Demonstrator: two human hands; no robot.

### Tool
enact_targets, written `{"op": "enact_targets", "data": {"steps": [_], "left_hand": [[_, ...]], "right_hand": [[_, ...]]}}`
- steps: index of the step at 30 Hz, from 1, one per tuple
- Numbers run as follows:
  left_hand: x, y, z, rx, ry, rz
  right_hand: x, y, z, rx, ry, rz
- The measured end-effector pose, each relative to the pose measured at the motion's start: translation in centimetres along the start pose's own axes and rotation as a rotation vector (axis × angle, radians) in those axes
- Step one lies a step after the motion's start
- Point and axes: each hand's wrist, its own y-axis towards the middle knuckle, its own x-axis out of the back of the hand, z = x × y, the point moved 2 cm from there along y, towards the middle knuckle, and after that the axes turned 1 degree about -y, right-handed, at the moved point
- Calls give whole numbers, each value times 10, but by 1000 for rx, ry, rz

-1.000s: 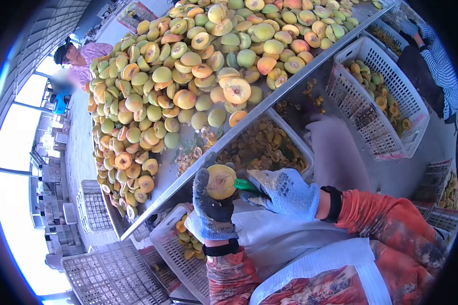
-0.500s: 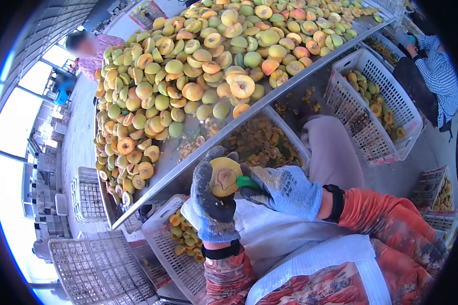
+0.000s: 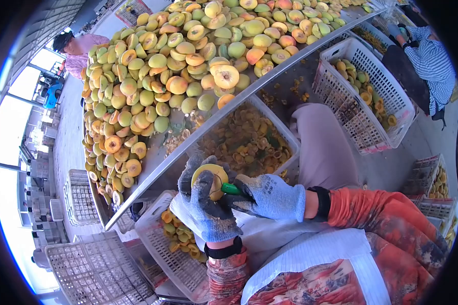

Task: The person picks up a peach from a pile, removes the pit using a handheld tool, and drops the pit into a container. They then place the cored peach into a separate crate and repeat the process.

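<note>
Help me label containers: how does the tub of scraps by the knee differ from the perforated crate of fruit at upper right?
The tub holds small brownish scraps; the crate holds larger yellow-green fruit pieces. The tub shows a smooth rim, while the crate's walls are full of holes. The tub's scraps spread broadly; the crate's fruit pieces leave much inner wall bare. Both containers look pale.

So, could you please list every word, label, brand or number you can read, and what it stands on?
No text is readable.
Right glove: dark print on the back, too blurred to read.
White crate at right: reddish marks along its bottom, too unclear to call letters.
</note>
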Motion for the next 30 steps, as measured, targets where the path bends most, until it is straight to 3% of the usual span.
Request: {"op": "enact_targets", "data": {"steps": [4, 5, 6, 7, 8, 9, 11, 13, 15, 17, 20, 21, 23, 24, 26, 28, 30], "left_hand": [[18, 18, 26, 125, -119, -68], [24, 22, 33, 172, -170, -79], [32, 26, 41, 168, -172, -84], [38, 31, 45, 58, 63, -79], [43, 33, 47, -51, 299, -71], [38, 31, 42, -52, 302, -72], [20, 26, 35, 155, -244, -119], [16, 25, 29, 198, -287, -100], [21, 24, 31, 232, -332, -91], [31, 27, 36, -56, 136, -21], [27, 21, 31, -95, 258, 0], [19, 15, 23, -94, 259, 2], [4, 5, 11, 128, -198, -101], [8, 4, 12, 131, -196, -101], [13, 2, 11, 22, 87, 2], [16, -1, 15, -5, 7, 4], [5, -10, 8, -54, -100, -27]], "right_hand": [[-2, 9, -17, -126, -186, 151], [-1, 9, -16, -123, -186, 153], [2, 8, -11, -8, -335, 21], [3, 8, -7, 108, -479, -113], [2, 8, -6, 111, -475, -112], [-1, 8, -5, 117, -639, -21], [-6, 8, -12, 117, -804, 68], [-9, 10, -23, 218, -916, 54], [-5, 12, -19, 168, -840, 72], [0, 15, -13, 118, -763, 88], [1, 15, -11, 128, -751, 111], [1, 15, -11, 124, -766, 167], [2, 13, -10, 116, -781, 222], [3, 11, -7, 131, -715, 254], [5, 7, -1, 143, -650, 287], [3, 1, 4, -42, -371, 309], [-10, -4, 3, -60, -200, 264]]}}
